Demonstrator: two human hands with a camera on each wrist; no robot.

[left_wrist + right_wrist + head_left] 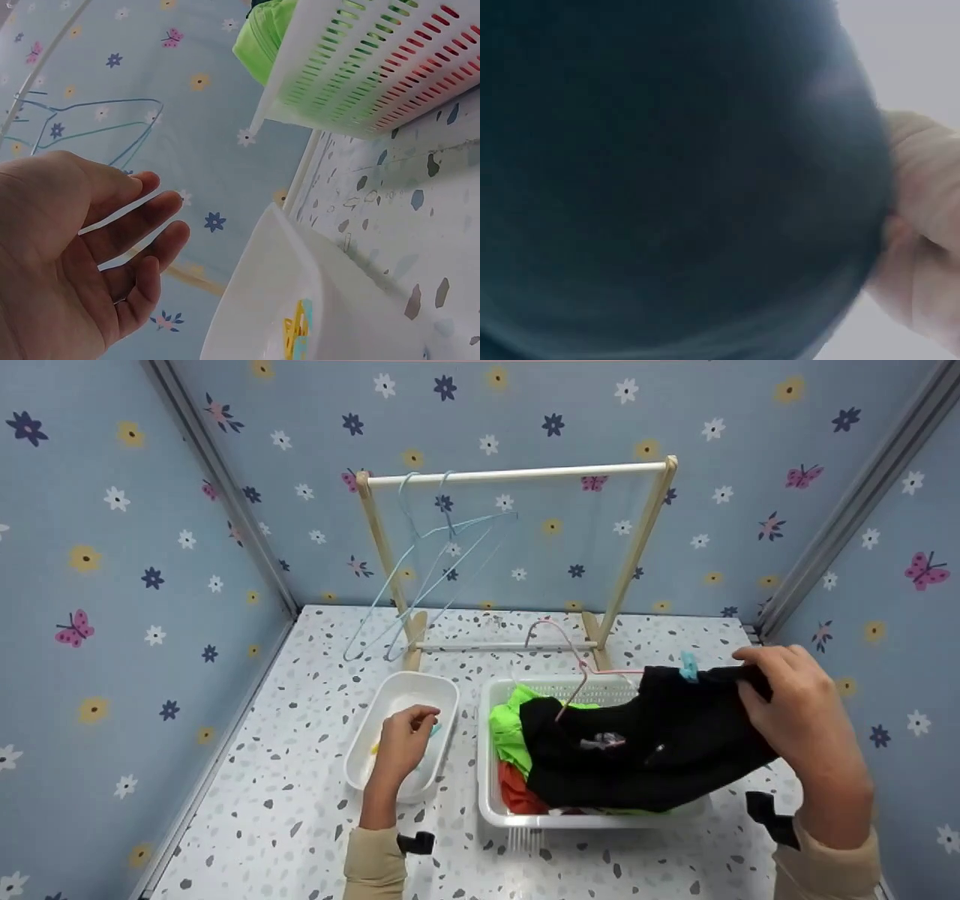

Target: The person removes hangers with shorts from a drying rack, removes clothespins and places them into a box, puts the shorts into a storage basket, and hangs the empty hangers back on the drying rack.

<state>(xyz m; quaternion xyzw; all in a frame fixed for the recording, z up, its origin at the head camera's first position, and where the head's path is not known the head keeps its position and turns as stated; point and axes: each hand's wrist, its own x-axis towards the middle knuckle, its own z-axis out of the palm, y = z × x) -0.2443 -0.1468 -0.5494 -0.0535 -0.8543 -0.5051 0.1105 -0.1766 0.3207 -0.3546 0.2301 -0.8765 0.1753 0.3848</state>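
Note:
My right hand (799, 720) pinches the upper edge of a black garment (705, 727), holding it up over the right side of a white basket. Close to those fingers, a light-blue clothespin (688, 667) clips the garment to a pink hanger (576, 651). Black cloth fills most of the right wrist view, with part of the hand (926, 180) at its edge. Over a small white bin (361, 735), my left hand (403, 742) has loosely bent fingers and nothing between them. Yellow and light-blue clothespins (297, 330) lie in that bin.
The white perforated basket (487, 802) contains bright-green clothing (510, 727) and red-orange clothing (517, 791). Behind it stands a rack with a white rail (525, 474) and wooden posts. Light-blue hangers (397, 566) hang at its left end. Patterned walls enclose the speckled table (262, 780).

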